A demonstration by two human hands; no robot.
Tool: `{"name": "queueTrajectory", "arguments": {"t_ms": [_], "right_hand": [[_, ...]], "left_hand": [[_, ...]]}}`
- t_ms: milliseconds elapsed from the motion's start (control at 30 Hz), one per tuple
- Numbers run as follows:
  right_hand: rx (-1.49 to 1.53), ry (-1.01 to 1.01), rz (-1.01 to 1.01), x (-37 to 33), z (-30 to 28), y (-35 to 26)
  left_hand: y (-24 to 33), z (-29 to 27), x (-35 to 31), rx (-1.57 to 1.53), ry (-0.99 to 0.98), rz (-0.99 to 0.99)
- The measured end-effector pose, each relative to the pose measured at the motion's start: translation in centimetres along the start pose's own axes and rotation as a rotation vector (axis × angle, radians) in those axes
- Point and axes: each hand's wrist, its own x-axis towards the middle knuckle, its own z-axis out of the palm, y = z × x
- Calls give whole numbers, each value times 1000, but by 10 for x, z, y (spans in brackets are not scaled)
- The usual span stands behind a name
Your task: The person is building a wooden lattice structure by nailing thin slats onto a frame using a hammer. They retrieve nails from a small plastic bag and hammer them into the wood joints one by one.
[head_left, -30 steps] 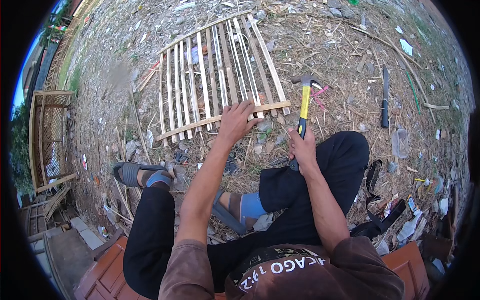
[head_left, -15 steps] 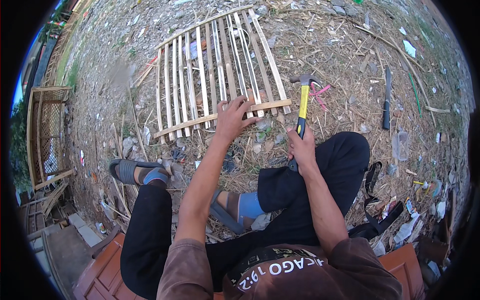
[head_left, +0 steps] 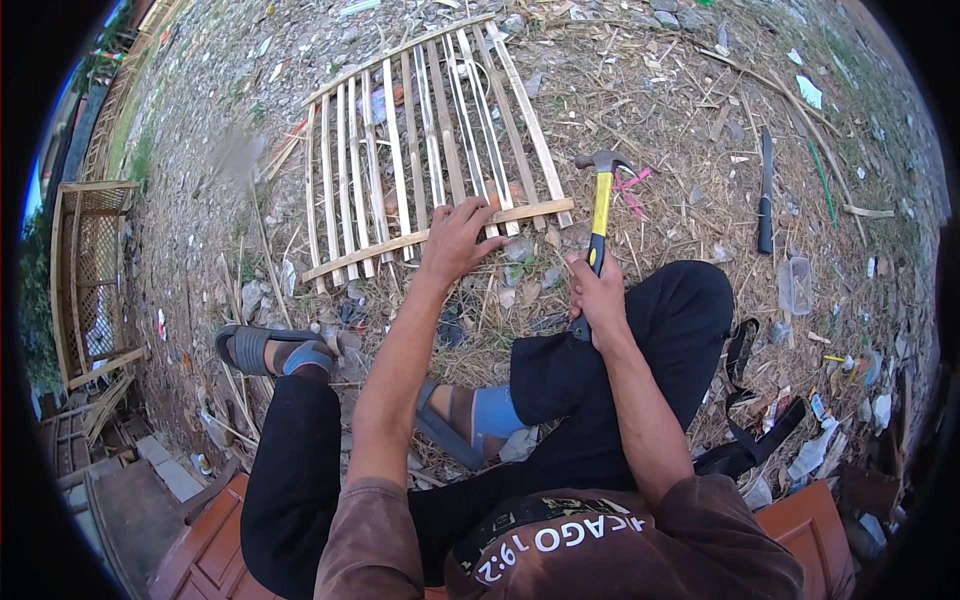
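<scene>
A slatted wooden panel (head_left: 417, 150) of narrow light strips lies on the littered ground in front of me. My left hand (head_left: 459, 240) is at its near rail, fingers curled over the wood and thumb on the near side. In my right hand (head_left: 597, 295) is a claw hammer (head_left: 602, 205) with a yellow and black handle, held upright by the grip above my right knee. The hammer's head stands just right of the panel's near right corner, apart from it. My fingers hide part of the rail.
A knife (head_left: 766, 190) with a black handle lies at the right, near a clear plastic tub (head_left: 796, 287). Pink ribbon (head_left: 630, 192) lies behind the hammer. A lattice-work wooden frame (head_left: 97, 275) stands at the far left. A black strap (head_left: 752, 450) lies beside my right leg.
The fingers of my left hand have drawn closer together and bent more over the near rail. My right hand keeps the hammer in nearly the same place. The view has shifted slightly.
</scene>
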Motion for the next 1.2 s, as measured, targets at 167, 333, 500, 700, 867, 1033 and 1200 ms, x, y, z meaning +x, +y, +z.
{"name": "queueTrajectory", "arguments": {"t_ms": [167, 333, 500, 700, 867, 1033, 1200], "right_hand": [[6, 2, 11, -2, 1, -4], [-16, -6, 17, 4, -1, 2], [-22, -8, 8, 4, 2, 3], [25, 19, -36, 2, 3, -2], [9, -7, 15, 4, 2, 1], [3, -6, -10, 4, 1, 1], [19, -32, -25, 2, 0, 2]], "left_hand": [[-4, -4, 13, -39, -61, 35], [-4, 2, 38, -60, -32, 31], [-2, 19, 37, -45, 47, 9], [-2, 19, 32, 65, 161, 25], [4, 16, 33, 45, 127, -47], [16, 11, 35, 81, 37, -105], [13, 10, 33, 58, 12, -93]]}}
